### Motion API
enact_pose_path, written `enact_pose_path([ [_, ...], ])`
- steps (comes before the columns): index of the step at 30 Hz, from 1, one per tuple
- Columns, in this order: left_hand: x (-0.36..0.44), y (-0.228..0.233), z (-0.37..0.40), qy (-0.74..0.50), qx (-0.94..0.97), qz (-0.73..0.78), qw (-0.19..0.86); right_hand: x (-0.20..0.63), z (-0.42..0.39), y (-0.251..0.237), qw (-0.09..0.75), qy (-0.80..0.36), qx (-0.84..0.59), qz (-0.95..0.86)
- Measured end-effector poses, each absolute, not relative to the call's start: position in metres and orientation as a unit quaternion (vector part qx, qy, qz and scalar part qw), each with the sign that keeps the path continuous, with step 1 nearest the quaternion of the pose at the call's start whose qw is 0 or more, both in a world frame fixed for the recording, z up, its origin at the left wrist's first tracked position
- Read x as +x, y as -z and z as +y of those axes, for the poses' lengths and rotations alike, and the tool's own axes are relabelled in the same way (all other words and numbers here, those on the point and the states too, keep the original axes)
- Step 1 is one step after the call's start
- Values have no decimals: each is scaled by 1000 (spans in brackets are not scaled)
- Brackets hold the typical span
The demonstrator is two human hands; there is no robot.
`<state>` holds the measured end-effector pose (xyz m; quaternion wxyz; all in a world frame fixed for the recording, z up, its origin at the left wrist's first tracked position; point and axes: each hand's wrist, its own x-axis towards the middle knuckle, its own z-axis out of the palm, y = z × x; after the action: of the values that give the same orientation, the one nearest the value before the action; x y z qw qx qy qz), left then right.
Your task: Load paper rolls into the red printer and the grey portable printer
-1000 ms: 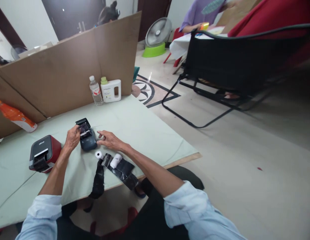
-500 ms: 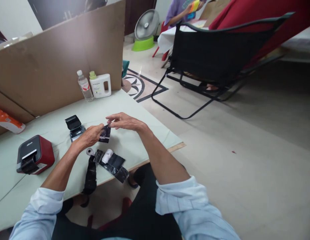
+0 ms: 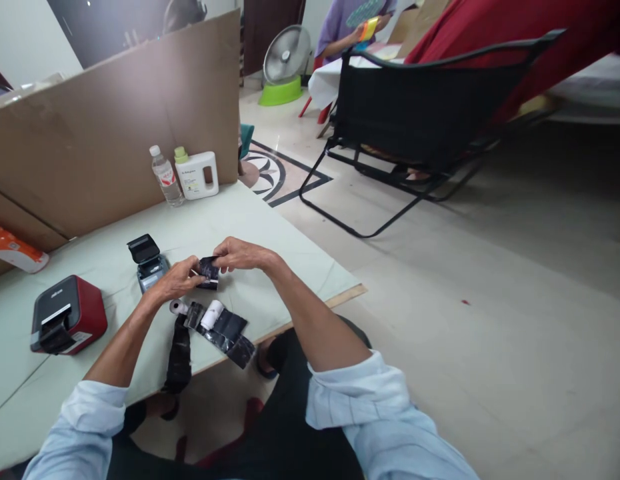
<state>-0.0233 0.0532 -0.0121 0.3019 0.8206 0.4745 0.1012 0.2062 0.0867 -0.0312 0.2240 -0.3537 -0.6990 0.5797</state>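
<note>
A small roll in black wrapping is held between both hands above the pale green table. My left hand grips its left end and my right hand pinches its right end. Just behind my left hand stands a small dark printer with its lid flipped up. In front of the hands lie a white paper roll, a smaller roll and strips of black wrapping, one strip hanging over the table's front edge.
A red and black printer sits at the left. A water bottle and a white jug stand by the cardboard screen. An orange pack lies far left. A black folding chair, a fan and a seated person are beyond.
My left hand took the black-wrapped roll out of the dark printer and lifted it. My right hand left the table and closed on the roll's other end. The view has shifted.
</note>
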Motion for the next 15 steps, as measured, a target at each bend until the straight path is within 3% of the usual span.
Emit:
enact_pose_path([
  [4, -26, 13, 55, -122, 818, 470, 309, 211, 88, 30, 228, -578, -350, -701],
  [11, -17, 14, 55, -136, 800, 457, 364, 213, 90, 31, 320, -600, -303, -668],
  [15, -15, 25, 57, -188, 789, 424, 404, 218, 89, 27, 302, -619, -296, -662],
])
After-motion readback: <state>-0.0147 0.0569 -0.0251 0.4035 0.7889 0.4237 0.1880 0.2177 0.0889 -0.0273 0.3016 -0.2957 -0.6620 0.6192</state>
